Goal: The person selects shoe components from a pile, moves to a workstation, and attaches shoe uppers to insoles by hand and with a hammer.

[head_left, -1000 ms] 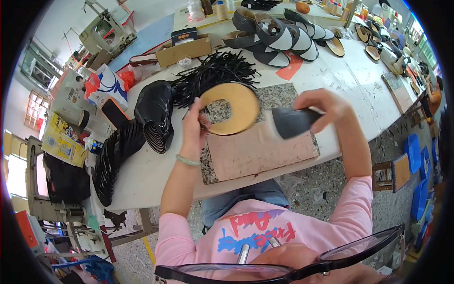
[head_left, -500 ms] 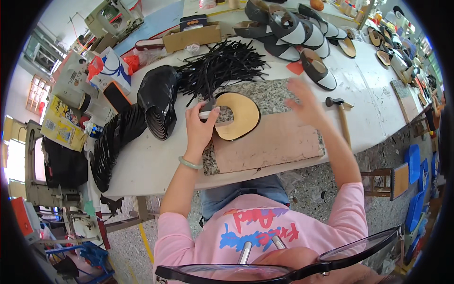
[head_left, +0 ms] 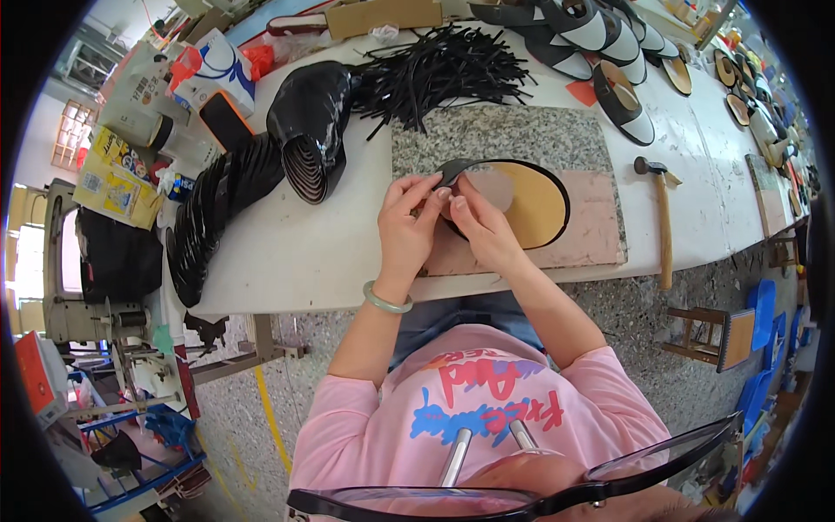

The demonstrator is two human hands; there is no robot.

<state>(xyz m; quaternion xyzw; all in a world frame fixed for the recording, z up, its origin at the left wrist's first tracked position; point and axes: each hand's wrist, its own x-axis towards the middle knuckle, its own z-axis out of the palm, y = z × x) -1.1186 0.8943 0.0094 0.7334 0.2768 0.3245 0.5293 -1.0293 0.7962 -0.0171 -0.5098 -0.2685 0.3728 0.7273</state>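
Observation:
A tan shoe insole [head_left: 537, 204] with a black edge strip lies on a pinkish board, which rests on a speckled stone slab [head_left: 513, 135]. At its left end, a dark flap [head_left: 454, 170] stands up between my fingers. My left hand [head_left: 405, 228] pinches that flap from the left. My right hand [head_left: 489, 233] lies over the insole's near left part, thumb and forefinger pinched at the same flap. The two hands nearly touch at the fingertips. Whatever is between the fingertips themselves is hidden.
A hammer [head_left: 664, 217] lies right of the slab. Beyond the slab is a heap of black strips [head_left: 444, 74]. To the left are nested glossy black shoe pieces [head_left: 304, 122] and a row of black curved pieces [head_left: 228, 187]. Grey-and-white slippers [head_left: 622, 103] stand at the far right.
My right hand has come down from the air at the right to the insole's left end, beside my left hand. My left hand now pinches the flap, and the insole's long side is turned rightward.

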